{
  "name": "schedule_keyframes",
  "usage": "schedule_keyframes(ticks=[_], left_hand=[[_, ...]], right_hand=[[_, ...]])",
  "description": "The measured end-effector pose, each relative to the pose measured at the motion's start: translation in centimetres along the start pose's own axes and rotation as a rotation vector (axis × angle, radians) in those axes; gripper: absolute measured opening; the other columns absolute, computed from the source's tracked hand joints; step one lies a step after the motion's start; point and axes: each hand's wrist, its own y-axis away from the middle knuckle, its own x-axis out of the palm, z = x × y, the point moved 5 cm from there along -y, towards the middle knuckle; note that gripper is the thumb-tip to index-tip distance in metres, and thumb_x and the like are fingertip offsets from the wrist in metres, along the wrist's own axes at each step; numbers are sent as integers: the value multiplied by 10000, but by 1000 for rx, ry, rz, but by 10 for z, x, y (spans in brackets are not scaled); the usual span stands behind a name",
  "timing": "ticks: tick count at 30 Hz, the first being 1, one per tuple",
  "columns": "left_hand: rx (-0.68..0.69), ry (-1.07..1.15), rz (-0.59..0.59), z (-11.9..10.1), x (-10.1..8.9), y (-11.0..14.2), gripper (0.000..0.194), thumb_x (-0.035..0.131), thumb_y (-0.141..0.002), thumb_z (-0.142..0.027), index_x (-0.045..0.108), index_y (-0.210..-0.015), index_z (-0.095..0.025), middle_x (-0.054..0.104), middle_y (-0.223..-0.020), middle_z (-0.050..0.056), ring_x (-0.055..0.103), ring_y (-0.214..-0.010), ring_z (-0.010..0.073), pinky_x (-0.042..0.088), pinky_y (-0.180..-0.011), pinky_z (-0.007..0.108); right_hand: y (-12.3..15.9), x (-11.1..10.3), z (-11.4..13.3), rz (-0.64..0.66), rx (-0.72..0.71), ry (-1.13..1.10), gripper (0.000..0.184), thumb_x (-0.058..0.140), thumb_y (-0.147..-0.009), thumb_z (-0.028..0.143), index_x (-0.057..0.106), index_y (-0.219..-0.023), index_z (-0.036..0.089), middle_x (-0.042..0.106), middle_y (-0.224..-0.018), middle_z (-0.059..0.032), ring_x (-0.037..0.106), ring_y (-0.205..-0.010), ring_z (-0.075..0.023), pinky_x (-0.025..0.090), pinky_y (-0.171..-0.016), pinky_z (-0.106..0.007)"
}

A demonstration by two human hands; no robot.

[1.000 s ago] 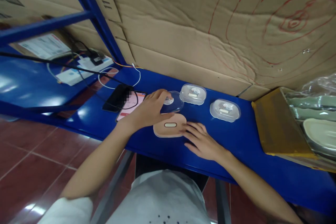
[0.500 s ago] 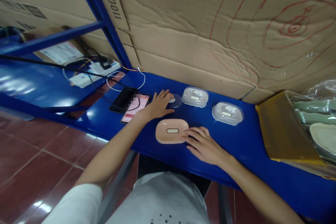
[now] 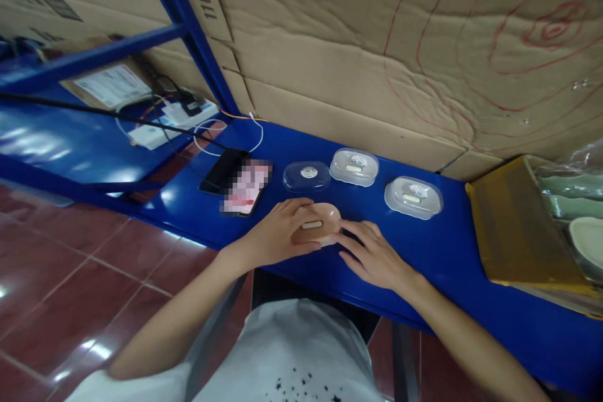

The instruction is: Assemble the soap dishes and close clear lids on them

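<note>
A peach-coloured shallow dish [image 3: 325, 234] with a pale oblong piece in its middle is at the table's front edge. My left hand [image 3: 273, 232] is closed round its left side, fingers over the far rim and thumb along the near rim, hiding that end. At the right rim, the fingertips of my right hand [image 3: 374, 257] touch the dish; its fingers are apart and the thumb is off the dish. Behind the dish lies a clear plastic lid [image 3: 296, 177] with a round white sticker. Two white dishes under clear lids, one nearer [image 3: 354, 168] and one farther right [image 3: 413, 198], stand beyond.
A phone [image 3: 247, 188] and a black flat object [image 3: 221, 169] lie on the blue table [image 3: 353, 286] at left. An open carton [image 3: 513, 226] holding wrapped green and cream dishes stands at right. Cardboard [image 3: 330, 94] walls the back; a power strip [image 3: 174, 122] sits at left.
My left hand has left the clear lid and come toward me to take the left side of the peach dish. My right hand stays at the right rim.
</note>
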Motion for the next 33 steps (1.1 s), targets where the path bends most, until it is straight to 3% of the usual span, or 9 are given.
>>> schedule_keyframes(ticks=[8,13,19,24,27,30,33], left_hand=[[17,22,-85,6,-3,2,396,808,-952,-451,715,-1305,-297,594,-1498,108,530,-1456,341,433,-1193,568],[-21,-33,-188,26,-16,-7,409,796,-951,-440,701,-1290,-230,569,-1511,171,550,-1438,357,444,-1197,565],[-58,-70,-128,45,-16,-28,422,806,-918,-425,700,-1282,-239,579,-1533,156,565,-1446,360,426,-1214,577],[-47,-48,-80,57,-20,-39,421,799,-924,-412,687,-1288,-234,541,-1602,155,540,-1482,351,409,-1229,572],[2,-35,-20,58,-20,-41,386,778,-954,-401,686,-1283,-220,520,-1632,172,469,-1553,349,375,-1259,582],[35,-44,-44,50,-19,-36,350,722,-995,-344,681,-1318,-217,496,-1656,181,412,-1596,338,363,-1276,583],[41,-70,-85,38,-14,-23,447,718,-1003,-362,648,-1429,-245,462,-1683,178,369,-1619,353,342,-1294,598]], right_hand=[[1,-2,1,1,-8,-19,559,551,-1076,206,445,-1624,241,620,-1527,-171,645,-1332,-306,545,-1071,-522],[1,3,2,23,-31,-6,475,556,-1079,225,533,-1554,213,638,-1521,-172,635,-1346,-314,538,-1090,-538],[-2,11,10,144,-35,-39,403,554,-1090,250,612,-1487,210,690,-1473,-137,604,-1395,-299,521,-1139,-536],[-5,12,20,169,-52,-48,379,540,-1108,271,620,-1472,204,705,-1463,-115,614,-1385,-273,530,-1140,-500],[-7,17,27,192,-53,-42,414,557,-1104,303,600,-1497,180,674,-1509,-134,593,-1413,-283,529,-1152,-506],[-9,19,29,206,-73,-42,444,586,-1093,327,591,-1519,202,651,-1540,-139,595,-1424,-278,526,-1165,-503],[-18,4,10,137,-58,-4,455,572,-1094,317,579,-1544,249,658,-1535,-130,622,-1405,-277,512,-1179,-511]])
